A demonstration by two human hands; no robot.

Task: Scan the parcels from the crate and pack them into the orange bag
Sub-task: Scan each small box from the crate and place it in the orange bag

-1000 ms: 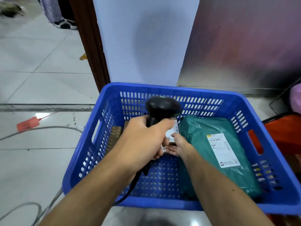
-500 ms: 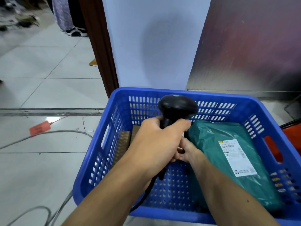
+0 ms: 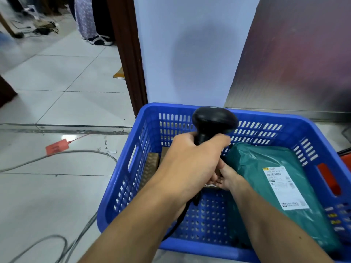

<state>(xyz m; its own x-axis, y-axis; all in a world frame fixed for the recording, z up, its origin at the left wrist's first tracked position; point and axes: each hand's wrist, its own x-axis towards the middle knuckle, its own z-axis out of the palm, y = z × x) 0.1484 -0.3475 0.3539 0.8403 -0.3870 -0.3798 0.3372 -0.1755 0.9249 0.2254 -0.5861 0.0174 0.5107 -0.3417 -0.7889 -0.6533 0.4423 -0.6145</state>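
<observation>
Lying along the right side of the blue slotted plastic crate (image 3: 167,109) is a teal-green plastic mailer parcel (image 3: 266,164), its white shipping label (image 3: 284,188) facing up. Close against the mailer's left edge, the right hand (image 3: 228,177) reaches down into the crate. Its fingers are hidden behind the other hand, so whether they hold anything cannot be told; a thin pale edge shows just beneath them. Above it, the left hand (image 3: 190,164) has its fingers wrapped tightly round the handle of a black handheld barcode scanner (image 3: 214,118), whose rounded head rises in front of the crate's far wall. A black cable (image 3: 178,221) drops from the handle toward the near rim. A brown cardboard box (image 3: 151,166) sits by the crate's left wall. An orange bag (image 3: 346,162) shows at the right, beyond the crate and through its handle slot. Left of the crate, grey cables (image 3: 57,154) and a red tag (image 3: 57,147) lie on the pale tiled floor (image 3: 57,92). Behind the crate stand a dark brown door frame (image 3: 129,54), a white wall panel (image 3: 190,54) and a metallic panel (image 3: 303,54).
</observation>
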